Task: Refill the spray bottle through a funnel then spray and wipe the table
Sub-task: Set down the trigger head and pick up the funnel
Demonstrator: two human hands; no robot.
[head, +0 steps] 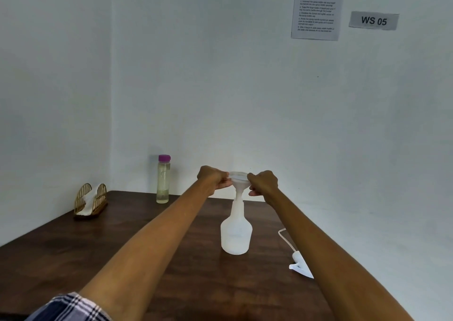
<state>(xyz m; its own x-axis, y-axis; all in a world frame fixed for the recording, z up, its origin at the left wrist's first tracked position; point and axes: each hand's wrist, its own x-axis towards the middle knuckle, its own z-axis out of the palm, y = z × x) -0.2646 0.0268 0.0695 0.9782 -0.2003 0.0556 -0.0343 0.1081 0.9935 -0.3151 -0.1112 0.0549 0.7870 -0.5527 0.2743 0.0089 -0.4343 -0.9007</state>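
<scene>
A white translucent spray bottle (236, 235) stands upright on the dark wooden table (137, 259), with its spray head off. A white funnel (239, 182) sits with its stem in the bottle's neck. My left hand (213, 178) pinches the funnel's rim on the left side. My right hand (263, 183) pinches the rim on the right side. The spray head (299, 266) with its thin tube lies on the table to the right, partly hidden by my right forearm. A clear refill bottle (163, 179) with a purple cap stands at the back left.
A gold wire napkin holder (91, 201) with white tissues stands at the table's far left corner. White walls close the table in at the back and right. A printed sheet (316, 8) and a "WS 05" label (373, 20) hang on the wall.
</scene>
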